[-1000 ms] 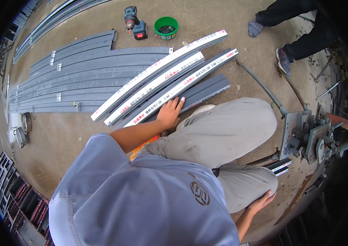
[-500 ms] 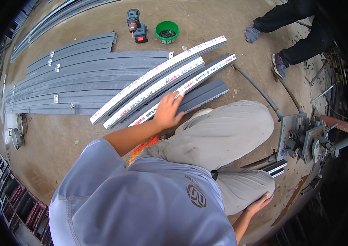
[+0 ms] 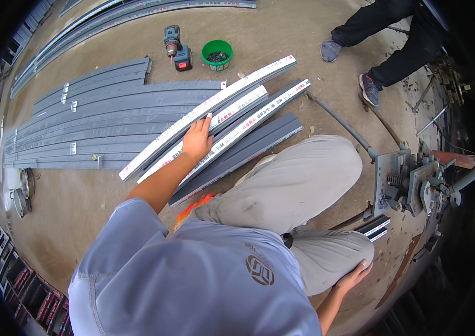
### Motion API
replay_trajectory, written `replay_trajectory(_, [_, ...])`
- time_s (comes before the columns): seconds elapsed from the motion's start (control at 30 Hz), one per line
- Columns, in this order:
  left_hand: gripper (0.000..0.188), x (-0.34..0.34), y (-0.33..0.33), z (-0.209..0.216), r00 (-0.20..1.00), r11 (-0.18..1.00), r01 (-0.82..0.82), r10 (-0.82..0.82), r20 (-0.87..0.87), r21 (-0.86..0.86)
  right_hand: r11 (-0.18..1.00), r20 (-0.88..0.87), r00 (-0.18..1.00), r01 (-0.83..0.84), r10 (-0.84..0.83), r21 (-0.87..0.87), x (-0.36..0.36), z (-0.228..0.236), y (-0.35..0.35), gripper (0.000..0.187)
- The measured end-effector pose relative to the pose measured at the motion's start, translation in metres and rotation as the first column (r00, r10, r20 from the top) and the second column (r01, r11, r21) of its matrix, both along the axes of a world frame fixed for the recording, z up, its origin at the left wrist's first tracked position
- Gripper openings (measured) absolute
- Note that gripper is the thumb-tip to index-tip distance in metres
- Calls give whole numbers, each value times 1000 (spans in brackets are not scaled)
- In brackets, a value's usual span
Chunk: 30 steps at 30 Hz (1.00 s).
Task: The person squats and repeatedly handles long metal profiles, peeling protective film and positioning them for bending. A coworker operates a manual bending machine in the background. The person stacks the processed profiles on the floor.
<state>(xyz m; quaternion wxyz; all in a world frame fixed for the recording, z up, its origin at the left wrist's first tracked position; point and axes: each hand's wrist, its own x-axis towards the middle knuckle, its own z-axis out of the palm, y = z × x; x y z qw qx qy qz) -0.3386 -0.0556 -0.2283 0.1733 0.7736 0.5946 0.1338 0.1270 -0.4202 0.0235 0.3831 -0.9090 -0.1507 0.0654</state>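
My left hand [image 3: 197,141] is laid over the middle one of several long grey metal profiles with white printed film. Its fingers reach the far edge of this middle profile [image 3: 242,105], and the thumb is on the near side. Beyond it lies another film-covered profile [image 3: 248,85]; closer to me are a third film-covered profile [image 3: 274,105] and a dark grey profile [image 3: 260,140]. All rest side by side at a slant on the floor. My right hand [image 3: 355,275] rests on my bent right knee, fingers stretched out, holding nothing.
Flat grey panels [image 3: 120,117] lie left of the profiles. Beyond stand a cordless drill [image 3: 177,49] and a green tub [image 3: 216,55] of small dark pieces. At the right is a metal machine [image 3: 405,182] with legs; another person's legs [image 3: 394,61] are behind it.
My left hand has moved from the nearer film-covered profile to the middle one. The view has shifted slightly; the profiles and my right hand keep their places.
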Motion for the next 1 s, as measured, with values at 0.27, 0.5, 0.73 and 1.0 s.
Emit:
replay_trajectory(0.27, [104, -14, 0, 8, 985, 989, -19, -7, -171, -148, 1000, 33, 999, 29, -28, -11, 9, -11, -9, 77])
replay_trajectory(0.5, [96, -27, -4, 7, 989, 990, 128, -123, -81, 64, 999, 113, 993, -35, 38, -21, 3, -18, -7, 73])
replay_trajectory(0.73, [85, -7, 14, 47, 982, 984, 178, -178, -68, -8, 981, 187, 970, -134, 159, -138, 22, -20, 6, 71])
replay_trajectory(1.0, [81, 46, 34, 156, 957, 934, 283, -290, -1, 216, 868, 348, 803, -491, 483, -72, 42, 20, 93, 45])
